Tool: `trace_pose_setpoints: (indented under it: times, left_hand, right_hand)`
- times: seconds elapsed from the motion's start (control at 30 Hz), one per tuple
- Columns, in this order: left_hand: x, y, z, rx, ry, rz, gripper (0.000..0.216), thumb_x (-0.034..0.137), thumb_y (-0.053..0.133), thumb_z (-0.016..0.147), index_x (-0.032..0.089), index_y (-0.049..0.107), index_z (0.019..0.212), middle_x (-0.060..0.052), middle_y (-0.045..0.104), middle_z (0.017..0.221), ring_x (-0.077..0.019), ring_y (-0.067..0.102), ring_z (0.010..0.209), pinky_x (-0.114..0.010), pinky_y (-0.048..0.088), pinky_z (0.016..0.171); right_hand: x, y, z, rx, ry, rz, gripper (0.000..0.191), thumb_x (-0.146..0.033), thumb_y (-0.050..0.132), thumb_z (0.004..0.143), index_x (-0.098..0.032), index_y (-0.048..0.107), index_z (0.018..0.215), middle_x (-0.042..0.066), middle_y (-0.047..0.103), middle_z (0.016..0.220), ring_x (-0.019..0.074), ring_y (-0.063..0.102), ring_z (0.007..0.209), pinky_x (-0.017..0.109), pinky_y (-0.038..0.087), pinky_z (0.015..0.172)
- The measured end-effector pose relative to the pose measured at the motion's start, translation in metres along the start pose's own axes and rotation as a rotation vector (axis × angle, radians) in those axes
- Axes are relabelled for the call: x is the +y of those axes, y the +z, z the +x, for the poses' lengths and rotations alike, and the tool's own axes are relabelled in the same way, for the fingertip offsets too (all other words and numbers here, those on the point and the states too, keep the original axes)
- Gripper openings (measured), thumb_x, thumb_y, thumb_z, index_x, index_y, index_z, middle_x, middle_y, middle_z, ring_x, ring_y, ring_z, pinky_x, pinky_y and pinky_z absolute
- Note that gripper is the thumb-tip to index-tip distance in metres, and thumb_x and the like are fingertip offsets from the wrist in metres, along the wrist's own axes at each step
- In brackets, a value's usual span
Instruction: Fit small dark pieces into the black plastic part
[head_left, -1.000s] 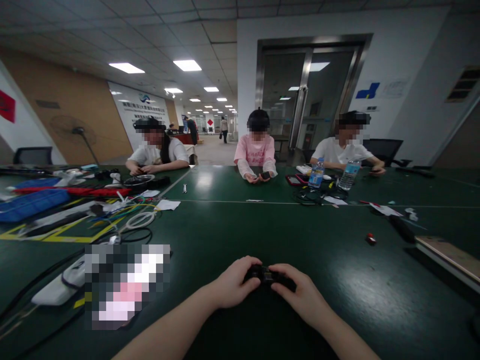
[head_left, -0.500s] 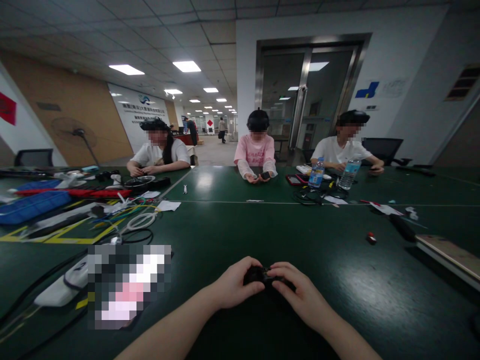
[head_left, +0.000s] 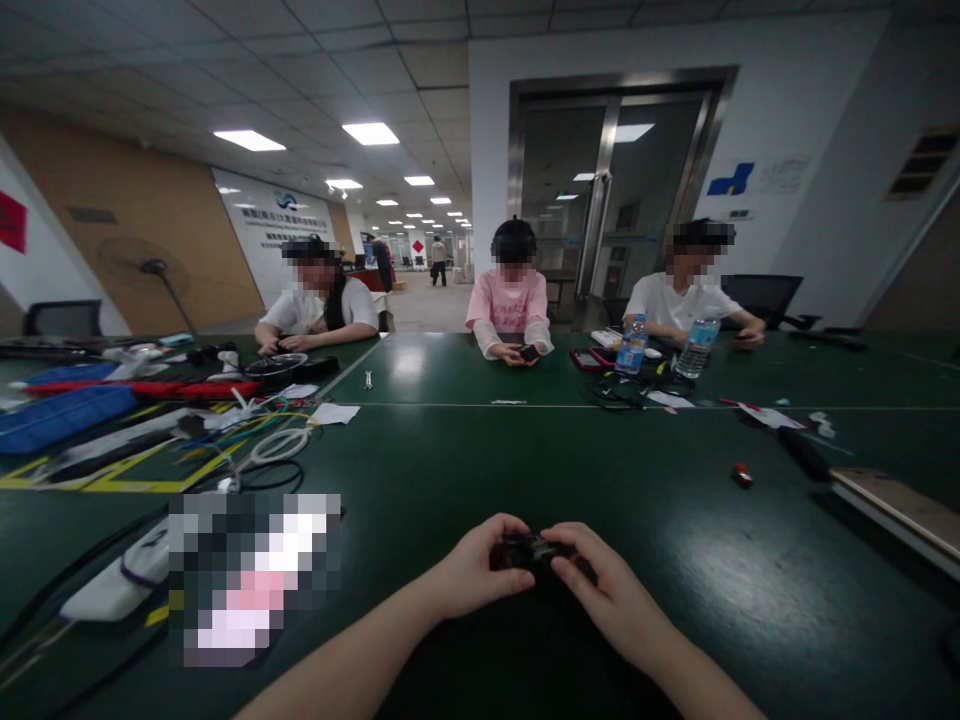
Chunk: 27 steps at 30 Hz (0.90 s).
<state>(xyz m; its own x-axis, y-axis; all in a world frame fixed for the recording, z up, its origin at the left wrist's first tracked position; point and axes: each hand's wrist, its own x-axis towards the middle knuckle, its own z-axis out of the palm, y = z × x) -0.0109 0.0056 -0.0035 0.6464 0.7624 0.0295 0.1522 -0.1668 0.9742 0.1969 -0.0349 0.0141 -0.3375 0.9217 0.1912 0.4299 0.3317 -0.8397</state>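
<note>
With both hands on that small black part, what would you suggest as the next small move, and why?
I'd probably tilt the small black part up toward the light: left hand and right hand pinch it low over the dark green table, its detail unreadable.

2 clear plastic bottles [head_left: 632,346] stand on the dark green worktop [head_left: 450,450] behind the small black device [head_left: 528,550], white coiled cable [head_left: 279,444] left.

Dim room, lit by ceiling panels [head_left: 372,133]. Soft glare patches on the green worktop [head_left: 720,560]. Wide-angle bending at edges, corners dark. Hands slightly soft.
</note>
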Motion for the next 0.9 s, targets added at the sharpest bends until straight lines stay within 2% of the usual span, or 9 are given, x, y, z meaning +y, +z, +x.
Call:
trace_pose_setpoints:
  times: [0.13,0.47,0.73,0.9]
  left_hand:
    - [-0.0009,-0.0024,0.0006,-0.039,0.013,-0.039,0.043,0.024,0.068,0.076,0.017,0.049,0.114,-0.005,0.056,0.102,-0.0183,0.056,0.089,-0.032,0.046,0.076]
    - [0.0026,-0.0015,-0.0012,-0.010,0.012,0.029,0.034,0.026,0.063,0.081,0.019,0.051,0.112,-0.004,0.057,0.100,-0.0177,0.056,0.087,-0.032,0.046,0.076]
    - [0.0024,-0.0006,0.0007,-0.011,-0.001,0.021,0.041,0.025,0.072,0.071,0.017,0.052,0.106,-0.003,0.058,0.096,-0.0180,0.057,0.086,-0.031,0.046,0.075]
    - [0.0012,0.0009,0.0020,0.000,-0.028,-0.006,0.048,0.021,0.071,0.070,0.017,0.049,0.113,-0.003,0.057,0.098,-0.0175,0.057,0.086,-0.031,0.046,0.075]
  right_hand:
    - [0.0004,0.0007,-0.0002,-0.019,-0.006,-0.004,0.023,-0.027,0.046,0.088,-0.026,0.056,0.109,0.005,0.053,0.112,0.0188,0.056,0.095,0.032,0.048,0.080]
    - [-0.0007,0.0010,-0.0008,-0.006,-0.001,-0.020,0.027,-0.032,0.051,0.085,-0.026,0.056,0.110,0.006,0.055,0.109,0.0206,0.056,0.095,0.033,0.048,0.079]
    - [-0.0040,0.0031,-0.0012,-0.009,0.013,-0.040,0.021,-0.031,0.052,0.085,-0.026,0.060,0.104,0.005,0.056,0.104,0.0188,0.057,0.091,0.032,0.048,0.076]
    - [-0.0009,0.0051,0.0004,0.003,0.010,-0.051,0.020,-0.031,0.053,0.084,-0.026,0.061,0.102,0.005,0.056,0.104,0.0197,0.057,0.092,0.032,0.048,0.077]
